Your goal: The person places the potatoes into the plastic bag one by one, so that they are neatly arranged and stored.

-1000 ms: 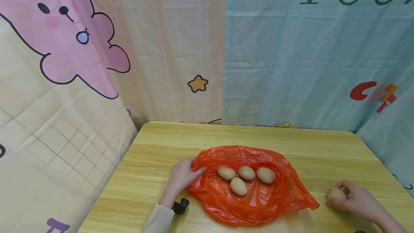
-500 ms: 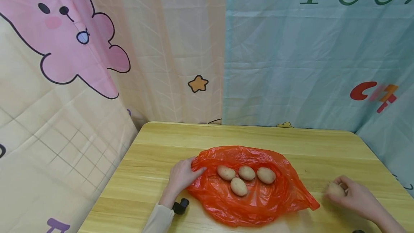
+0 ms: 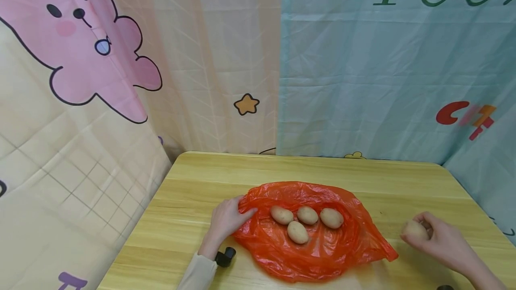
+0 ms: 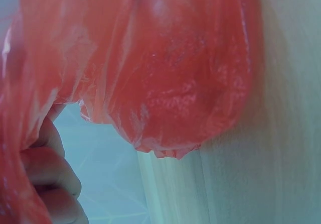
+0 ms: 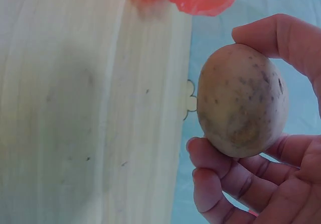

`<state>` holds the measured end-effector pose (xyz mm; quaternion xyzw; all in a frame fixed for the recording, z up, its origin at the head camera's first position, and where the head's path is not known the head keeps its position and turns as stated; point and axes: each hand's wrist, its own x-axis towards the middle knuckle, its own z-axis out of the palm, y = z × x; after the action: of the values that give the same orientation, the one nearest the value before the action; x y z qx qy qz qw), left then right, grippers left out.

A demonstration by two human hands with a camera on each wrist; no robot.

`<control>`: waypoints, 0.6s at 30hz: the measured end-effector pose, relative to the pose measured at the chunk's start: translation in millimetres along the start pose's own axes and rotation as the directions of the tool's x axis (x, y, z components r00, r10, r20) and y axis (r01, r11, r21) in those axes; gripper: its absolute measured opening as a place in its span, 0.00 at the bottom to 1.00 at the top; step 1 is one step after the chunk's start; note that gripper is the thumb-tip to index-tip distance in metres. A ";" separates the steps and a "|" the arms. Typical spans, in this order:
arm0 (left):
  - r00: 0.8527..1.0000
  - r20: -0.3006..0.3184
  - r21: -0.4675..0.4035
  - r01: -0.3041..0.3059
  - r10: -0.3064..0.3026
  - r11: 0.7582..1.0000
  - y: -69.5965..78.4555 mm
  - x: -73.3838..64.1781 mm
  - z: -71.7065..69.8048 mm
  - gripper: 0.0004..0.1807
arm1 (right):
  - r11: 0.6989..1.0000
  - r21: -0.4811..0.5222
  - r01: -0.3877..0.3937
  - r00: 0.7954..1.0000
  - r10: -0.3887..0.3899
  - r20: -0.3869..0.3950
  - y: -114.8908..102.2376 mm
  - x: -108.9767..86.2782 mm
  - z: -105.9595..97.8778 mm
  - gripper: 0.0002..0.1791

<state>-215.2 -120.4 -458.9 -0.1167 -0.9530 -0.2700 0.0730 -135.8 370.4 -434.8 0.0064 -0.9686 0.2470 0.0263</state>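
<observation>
A red plastic bag (image 3: 322, 258) lies spread on the table, its mouth wide, with several pale potatoes (image 3: 297, 232) resting in it. My left hand (image 3: 229, 219) grips the bag's left edge, thumb on the near side; the left wrist view shows curled fingers (image 4: 52, 171) behind the red film (image 4: 170, 73). To the right of the bag, my right hand (image 3: 445, 240) holds another potato (image 3: 415, 231) between thumb and fingers. Close up in the right wrist view, this potato (image 5: 243, 101) has dark specks and a brownish patch, and it is raised off the table.
The light wood table (image 3: 209, 178) runs back to patterned curtains (image 3: 217, 57) along its far edge and sides. A black strap piece (image 3: 225, 257) sits at my left wrist. The bag's pointed right corner (image 3: 390, 253) reaches toward my right hand.
My right hand has risen and shifted slightly left with the potato, lifting it from the table. The left hand, the bag and the potatoes in it stay in place.
</observation>
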 end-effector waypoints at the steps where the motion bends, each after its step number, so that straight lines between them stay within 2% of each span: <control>1: 1.000 0.001 0.001 0.001 -0.001 1.000 0.1 0.0 0.0 0.27 | 1.000 0.004 -0.001 1.000 0.001 -0.005 -2.1 -0.5 -0.5 0.27; 9: 1.000 0.000 0.009 0.005 -0.005 1.000 1.1 -0.3 -0.4 0.29 | 1.000 -0.004 -0.008 0.999 0.008 -0.035 -19.3 -1.6 -5.8 0.30; 18: 1.000 0.001 0.005 0.006 -0.006 1.000 1.7 -0.7 -0.8 0.30 | 1.000 0.002 -0.005 0.999 0.005 -0.033 -37.0 -3.6 -10.1 0.32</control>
<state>-214.1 -119.5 -457.5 -0.1138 -0.9540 -0.2677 0.0721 -130.8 342.8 -408.4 0.0001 -0.9678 0.2481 0.0419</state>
